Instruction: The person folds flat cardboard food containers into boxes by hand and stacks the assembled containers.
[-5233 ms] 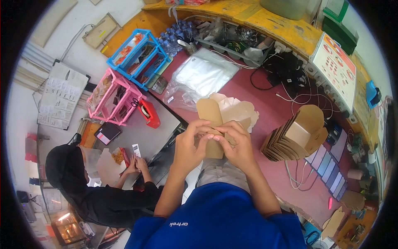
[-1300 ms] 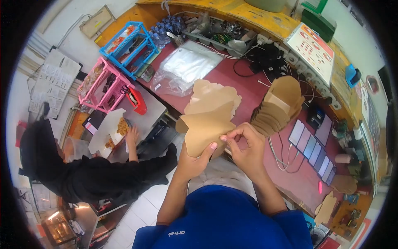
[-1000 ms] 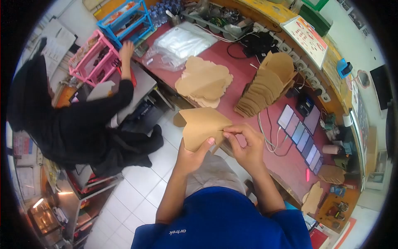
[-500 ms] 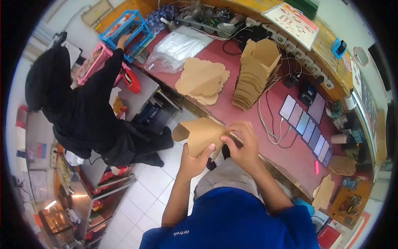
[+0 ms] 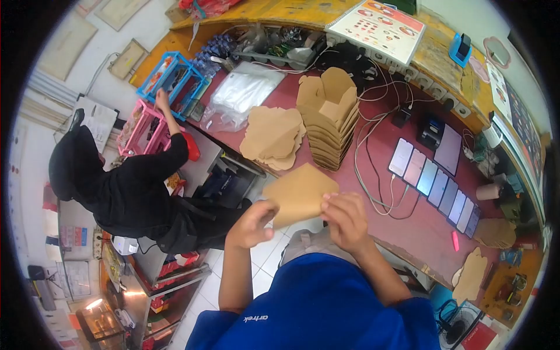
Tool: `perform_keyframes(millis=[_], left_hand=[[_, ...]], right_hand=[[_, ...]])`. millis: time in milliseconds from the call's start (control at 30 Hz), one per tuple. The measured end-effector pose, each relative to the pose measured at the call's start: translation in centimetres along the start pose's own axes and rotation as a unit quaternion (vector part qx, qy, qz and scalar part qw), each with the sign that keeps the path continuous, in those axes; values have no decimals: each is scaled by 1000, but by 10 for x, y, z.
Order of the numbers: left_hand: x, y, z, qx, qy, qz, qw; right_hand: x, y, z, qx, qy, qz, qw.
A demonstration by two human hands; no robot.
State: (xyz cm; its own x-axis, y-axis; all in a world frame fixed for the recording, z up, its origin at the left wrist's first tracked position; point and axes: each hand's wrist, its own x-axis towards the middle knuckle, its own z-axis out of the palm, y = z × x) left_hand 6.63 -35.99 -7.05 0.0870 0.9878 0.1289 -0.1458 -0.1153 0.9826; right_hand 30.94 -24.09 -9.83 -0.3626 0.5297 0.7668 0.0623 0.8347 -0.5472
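By red table [image 5: 402, 242], your right hand [image 5: 346, 219] pinches edge of cardboard [image 5: 300, 193], probably keeping it steady; left hand [image 5: 248, 226] open, opposite side.

The right hand [image 5: 345, 217] pinches a brown carton [image 5: 301, 194], the left hand [image 5: 252, 225] loosely spread beside it.

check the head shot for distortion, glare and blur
Head view: wide-angle distortion seems to bow the yellow shelf, with black corners; head view: a bright light glares low left, plastic bags look shiny; head view: the brown carton reads clearly enough, fine print doesn't.
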Motion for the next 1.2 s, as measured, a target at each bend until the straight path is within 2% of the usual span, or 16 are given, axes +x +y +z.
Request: perform_keyframes(millis=[67, 100, 167, 300, 367, 400, 500, 567, 633, 700, 800, 867, 900, 967, 1067, 1200], left_hand=[[7, -6, -7, 30, -4, -4, 1000], [13, 1, 3, 31, 0, -3, 1000], [28, 22, 33, 18, 131, -181, 975], [33, 8, 39, 127, 133, -180, 966], [33, 7, 32, 334, 48, -158, 928], [33, 8, 29, 336, 52, -157, 927], [24, 11, 21, 394, 6, -172, 903], [23, 16, 21, 425, 13, -121, 897], [21, 22, 26, 432, 22, -126, 892], [21, 23, 21, 448, 33, -122, 885], [17, 22, 15, 486, 3, -171, 857], [21, 26, 20, 438, 72, -142, 885], [23, 24, 23, 437, 74, -138, 886], [25, 20, 29, 435, 154, -55, 886], [30, 14, 33, 392, 197, -16, 898], [37, 22, 41, 383, 227, -31, 895]], right_hand=[[-4, 9, -5, -7, -57, -88, 994], [-4, 16, -8, -4, -58, -89, 994], [-3, 29, -13, -5, -100, -134, 986], [-10, 40, -9, 16, -154, -90, 984], [-8, 37, -4, 114, -213, 36, 970], [-2, 38, -1, 117, -214, 33, 969], [18, 32, 4, 163, -198, 104, 961], [46, 32, 8, 227, -201, 161, 939], [66, 32, 8, 228, -234, 157, 932], [80, 30, 10, 181, -259, 57, 947], [85, 19, 9, 176, -316, 58, 931], [77, 12, 14, 155, -306, 78, 936], [72, 11, 17, 133, -293, 96, 942], [55, 17, 26, 126, -265, 108, 950], [50, 19, 26, 115, -223, 125, 960], [52, 19, 26, 118, -182, 152, 964]])
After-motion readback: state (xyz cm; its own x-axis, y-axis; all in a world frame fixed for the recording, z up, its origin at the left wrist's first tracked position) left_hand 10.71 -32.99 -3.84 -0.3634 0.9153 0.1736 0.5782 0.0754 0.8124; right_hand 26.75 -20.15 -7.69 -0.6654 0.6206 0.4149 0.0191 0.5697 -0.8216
